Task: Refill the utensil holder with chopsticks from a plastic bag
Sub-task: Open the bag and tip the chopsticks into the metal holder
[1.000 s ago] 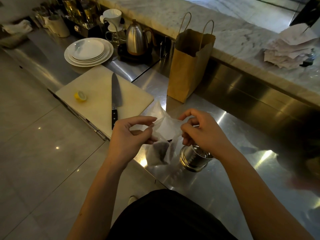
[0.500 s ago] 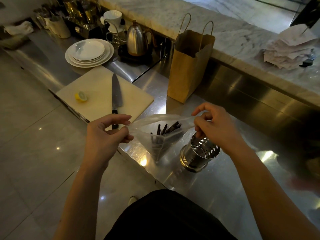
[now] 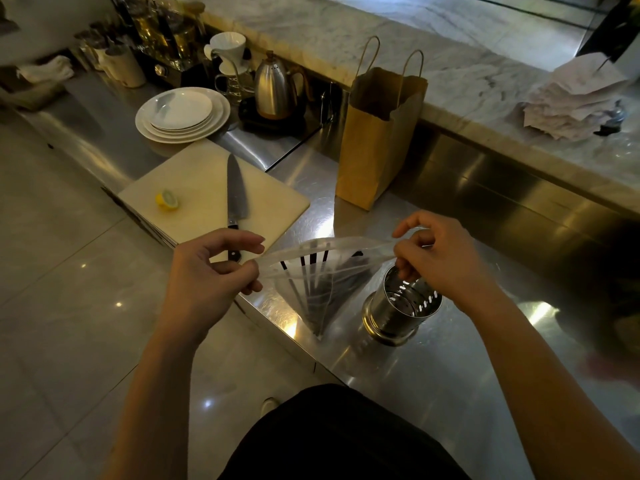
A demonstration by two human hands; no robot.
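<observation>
A clear plastic bag (image 3: pixel 277 292) hangs between my hands above the steel counter, its mouth stretched wide. Several dark chopsticks (image 3: pixel 313 289) stand fanned out inside it, tips pointing up. My left hand (image 3: pixel 211 271) pinches the bag's left rim. My right hand (image 3: pixel 440 258) pinches the right rim, just above the utensil holder (image 3: pixel 398 313). The holder is a perforated steel cylinder standing upright on the counter, right of the bag's bottom point; I see no chopsticks in it.
A white cutting board (image 3: pixel 204 192) with a knife (image 3: pixel 236 188) and a lemon piece (image 3: pixel 167 199) lies to the left. A brown paper bag (image 3: pixel 374 143) stands behind. Stacked plates (image 3: pixel 181 114), a kettle (image 3: pixel 277 88) and a marble ledge (image 3: pixel 450 74) lie farther back.
My hands have pulled apart, the left moving left, opening the bunched bag wide. The chopsticks inside have come into view and fanned out.
</observation>
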